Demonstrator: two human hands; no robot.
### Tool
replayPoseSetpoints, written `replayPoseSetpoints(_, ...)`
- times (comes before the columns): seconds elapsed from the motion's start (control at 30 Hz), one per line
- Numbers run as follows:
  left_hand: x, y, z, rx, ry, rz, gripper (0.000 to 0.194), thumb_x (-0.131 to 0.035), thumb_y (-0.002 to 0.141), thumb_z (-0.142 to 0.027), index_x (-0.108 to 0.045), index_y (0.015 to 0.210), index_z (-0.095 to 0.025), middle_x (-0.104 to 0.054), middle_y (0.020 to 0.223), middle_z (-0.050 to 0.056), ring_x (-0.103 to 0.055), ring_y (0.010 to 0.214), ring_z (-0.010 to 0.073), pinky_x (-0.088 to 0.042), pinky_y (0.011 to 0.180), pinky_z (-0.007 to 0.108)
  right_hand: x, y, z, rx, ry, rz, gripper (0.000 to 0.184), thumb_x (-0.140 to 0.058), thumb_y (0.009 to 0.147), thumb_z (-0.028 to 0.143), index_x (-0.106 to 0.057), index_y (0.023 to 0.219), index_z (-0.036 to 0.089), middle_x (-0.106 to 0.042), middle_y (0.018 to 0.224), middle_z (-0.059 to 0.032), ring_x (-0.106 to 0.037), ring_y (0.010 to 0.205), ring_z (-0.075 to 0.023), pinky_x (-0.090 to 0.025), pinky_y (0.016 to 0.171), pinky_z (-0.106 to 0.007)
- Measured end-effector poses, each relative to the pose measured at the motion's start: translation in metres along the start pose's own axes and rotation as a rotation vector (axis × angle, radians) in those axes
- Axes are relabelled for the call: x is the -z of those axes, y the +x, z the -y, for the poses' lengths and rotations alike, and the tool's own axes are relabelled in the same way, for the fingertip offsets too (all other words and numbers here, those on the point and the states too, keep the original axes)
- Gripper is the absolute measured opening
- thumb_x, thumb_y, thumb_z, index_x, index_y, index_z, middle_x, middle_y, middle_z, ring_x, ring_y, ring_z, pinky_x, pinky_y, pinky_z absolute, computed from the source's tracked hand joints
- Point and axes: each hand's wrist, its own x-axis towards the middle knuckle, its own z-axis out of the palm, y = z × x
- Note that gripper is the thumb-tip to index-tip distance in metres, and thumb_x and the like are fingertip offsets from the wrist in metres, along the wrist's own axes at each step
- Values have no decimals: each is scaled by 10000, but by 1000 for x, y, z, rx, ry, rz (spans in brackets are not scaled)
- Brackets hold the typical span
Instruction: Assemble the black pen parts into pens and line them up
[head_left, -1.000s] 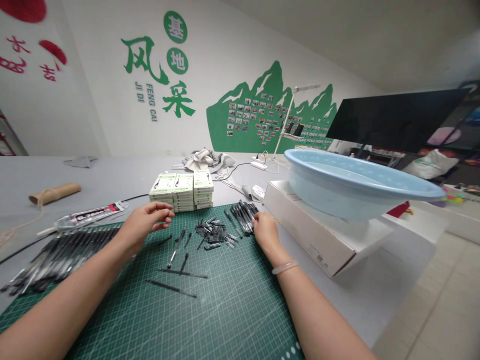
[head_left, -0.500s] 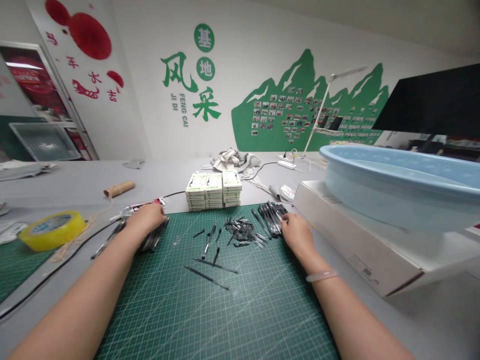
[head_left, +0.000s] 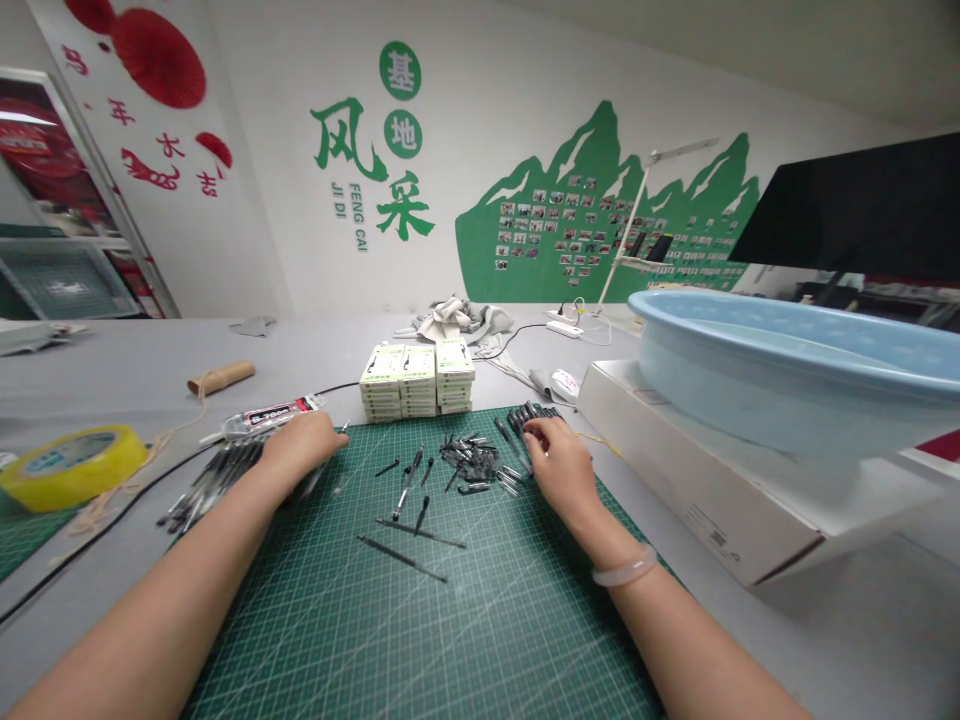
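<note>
By the left edge of the mat, the left pens lie slantwise, their long axis going from near left to far right. The left hand covers their far ends; a thin tip shows beyond it, but whether its grip is clamped on something, I cannot tell. The loose parts lie between both hands. Near the mat's far right corner, the right hand bends over the right pens, whose far ends show; its grip also I cannot tell. It lies farther over them than half a second ago.
</note>
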Motion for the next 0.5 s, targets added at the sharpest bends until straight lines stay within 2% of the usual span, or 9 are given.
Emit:
replayPoseSetpoints(0.07, 2, -8, -21, -59, -83, 46, 212, -618, 647, -370, -617, 548, -182, -677, 630, 110, -657, 697, 299, -425, 589, 318, -5, -7, 16, 16, 213, 84, 177, -531, 877, 219, -665, 987, 180, -680, 960, -78, -617, 869, -205, -457, 811, -337)
replayPoseSetpoints(0.17, -4, -34, -61, -151, -309, 158, 290, -525, 774, -456, -621, 675, -201, -615, 574, 9, -579, 546, 170, -394, 518, 253, -15, -21, 39, -92, 574, 344, 208, -599, 849, 274, -639, 1042, 208, -675, 837, -28, -630, 766, -181, -488, 743, -325)
replayPoseSetpoints(0.23, -13, -54, -85, -206, -741, 332, 297, -585, 769, -468, -578, 676, -186, -574, 563, -9, -507, 492, 127, -354, 481, 235, -20, -28, 52, -192, 799, 474, 259, -626, 826, 299, -611, 1068, 211, -668, 841, -20, -636, 727, -168, -503, 698, -315)
replayPoseSetpoints(0.3, -23, -70, -102, -243, -993, 431, 289, -639, 762, -446, -574, 697, -172, -590, 611, -8, -489, 499, 104, -345, 481, 221, -24, -34, 60, -247, 960, 561, 315, -661, 788, 303, -582, 1078, 206, -666, 847, -19, -647, 719, -162, -510, 687, -309)
replayPoseSetpoints(0.43, -34, -81, -112, -274, -1141, 480, 268, -656, 788, -426, -605, 798, -163, -641, 733, 15, -531, 564, 108, -395, 525, 228, -25, -33, 61, -333, 1130, 678, 312, -627, 774, 321, -526, 1042, 197, -643, 704, 14, -632, 572, -147, -491, 579, -286)
replayPoseSetpoints(0.5, -35, -77, -109, -293, -1072, 437, 269, -633, 808, -433, -623, 877, -173, -658, 772, 24, -548, 585, 127, -419, 542, 248, -23, -27, 55, -391, 1133, 634, 250, -566, 784, 318, -533, 994, 187, -615, 652, 29, -582, 484, -122, -426, 486, -243)
